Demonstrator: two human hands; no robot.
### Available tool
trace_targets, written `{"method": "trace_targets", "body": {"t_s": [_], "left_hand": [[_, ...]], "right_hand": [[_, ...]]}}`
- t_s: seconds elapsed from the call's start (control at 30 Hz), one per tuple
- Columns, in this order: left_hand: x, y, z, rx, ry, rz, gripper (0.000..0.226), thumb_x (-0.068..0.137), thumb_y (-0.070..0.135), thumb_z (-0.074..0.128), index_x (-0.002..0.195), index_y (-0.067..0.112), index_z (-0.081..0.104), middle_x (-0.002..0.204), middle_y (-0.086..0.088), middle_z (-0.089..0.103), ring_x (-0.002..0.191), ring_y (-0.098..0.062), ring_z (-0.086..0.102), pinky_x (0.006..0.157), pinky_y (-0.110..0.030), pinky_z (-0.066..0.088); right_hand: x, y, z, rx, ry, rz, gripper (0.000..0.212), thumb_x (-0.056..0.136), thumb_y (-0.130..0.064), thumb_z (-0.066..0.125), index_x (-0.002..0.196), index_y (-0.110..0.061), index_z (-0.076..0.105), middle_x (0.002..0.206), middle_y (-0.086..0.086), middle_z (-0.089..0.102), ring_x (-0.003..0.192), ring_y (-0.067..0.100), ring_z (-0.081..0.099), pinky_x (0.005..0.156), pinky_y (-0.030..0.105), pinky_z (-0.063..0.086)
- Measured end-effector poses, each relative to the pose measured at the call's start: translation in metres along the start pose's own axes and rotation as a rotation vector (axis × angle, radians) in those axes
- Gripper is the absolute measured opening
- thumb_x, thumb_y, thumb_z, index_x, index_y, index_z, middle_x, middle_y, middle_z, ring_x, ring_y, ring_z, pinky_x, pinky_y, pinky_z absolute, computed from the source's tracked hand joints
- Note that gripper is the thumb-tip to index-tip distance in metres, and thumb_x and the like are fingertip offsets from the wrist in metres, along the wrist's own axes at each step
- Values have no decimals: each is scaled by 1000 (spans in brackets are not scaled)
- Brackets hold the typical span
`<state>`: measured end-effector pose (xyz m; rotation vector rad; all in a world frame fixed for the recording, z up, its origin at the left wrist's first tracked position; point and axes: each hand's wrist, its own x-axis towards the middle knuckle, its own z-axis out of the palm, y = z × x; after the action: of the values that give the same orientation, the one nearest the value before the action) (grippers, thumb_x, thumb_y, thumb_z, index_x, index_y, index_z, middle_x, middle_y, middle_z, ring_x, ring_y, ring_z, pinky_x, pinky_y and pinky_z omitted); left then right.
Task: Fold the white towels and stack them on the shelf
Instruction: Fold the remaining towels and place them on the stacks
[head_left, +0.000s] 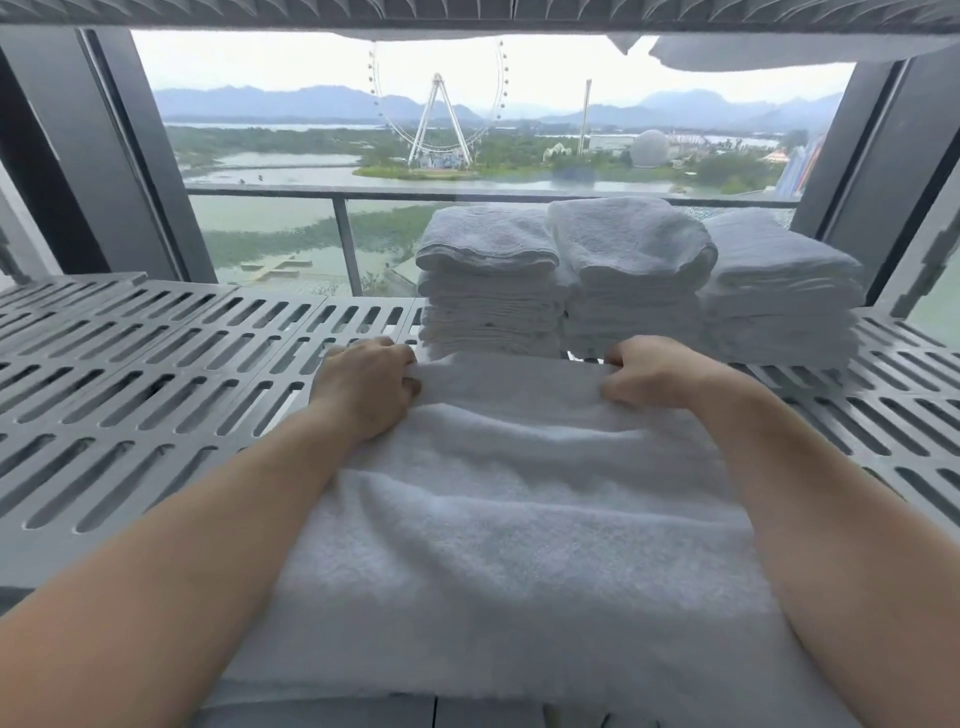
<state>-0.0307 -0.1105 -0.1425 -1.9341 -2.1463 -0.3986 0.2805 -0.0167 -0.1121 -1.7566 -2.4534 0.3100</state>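
A white towel (509, 499) lies spread along the slotted grey shelf (156, 374), its length running from the near edge toward the window, its surface rumpled into soft cross-ridges. Its far edge sits just in front of the folded stacks, and both hands have it there. The left hand (366, 387) is curled closed over the far-left corner, fingers pinching the cloth against the palm; the right hand (652, 371) does the same at the far-right corner, knuckles up. Holding both corners at once keeps the edge straight and taut — likely so the far end can be drawn back over the rest in an even fold, though which way it will go cannot be told.

Behind the hands stand three stacks of folded towels: a left stack (488, 280), a taller middle stack (631, 275) with a rounded top, and a right stack (779, 291), set side by side and touching or nearly so. They sit at the back of the shelf, which leaves the front free as a folding surface.

Beyond is a window (291, 171) onto water, a railing and a Ferris wheel. More white cloth (779, 52) hangs at the upper shelf's edge.
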Motion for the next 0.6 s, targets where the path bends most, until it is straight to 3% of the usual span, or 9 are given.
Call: {"method": "trace_targets", "body": {"t_s": [0.13, 0.23, 0.4, 0.5, 0.6], "left_hand": [[-2, -2, -5, -116, 79, -27, 13, 94, 33, 57, 101, 22, 61, 106, -11, 70, 100, -35, 62, 84, -41, 41], [2, -4, -12, -157, 229, -30, 10, 91, 28, 62, 94, 19, 63, 94, -15, 71, 90, -38, 64, 77, -40, 41], [22, -9, -24, -89, 431, -49, 13, 92, 25, 61, 91, 13, 65, 84, -17, 69, 81, -38, 65, 82, -45, 44], [27, -16, -25, -68, 460, -71, 14, 94, 25, 58, 88, 13, 64, 77, -14, 67, 76, -36, 63, 81, -44, 43], [24, -23, -27, -91, 465, -49, 13, 92, 25, 59, 88, 14, 64, 74, -11, 66, 75, -35, 63, 82, -44, 42]], "right_hand": [[-2, 2, -4, 56, 154, -92, 8, 75, -30, 59, 73, -23, 57, 80, -7, 59, 86, 21, 58, 66, 29, 41], [-1, -3, -15, 57, 286, -149, 11, 79, -29, 59, 75, -23, 50, 83, -3, 58, 88, 25, 55, 74, 34, 43], [7, -19, -32, -95, 547, -285, 14, 85, -19, 57, 98, -16, 58, 89, 13, 68, 85, 37, 64, 68, 36, 47], [11, -26, -32, -112, 719, -316, 21, 87, -17, 57, 107, -14, 62, 91, 18, 70, 85, 40, 66, 69, 40, 52], [7, -29, -23, -32, 750, -274, 27, 85, -14, 60, 112, -16, 62, 100, 15, 70, 90, 39, 66, 74, 40, 52]]}}
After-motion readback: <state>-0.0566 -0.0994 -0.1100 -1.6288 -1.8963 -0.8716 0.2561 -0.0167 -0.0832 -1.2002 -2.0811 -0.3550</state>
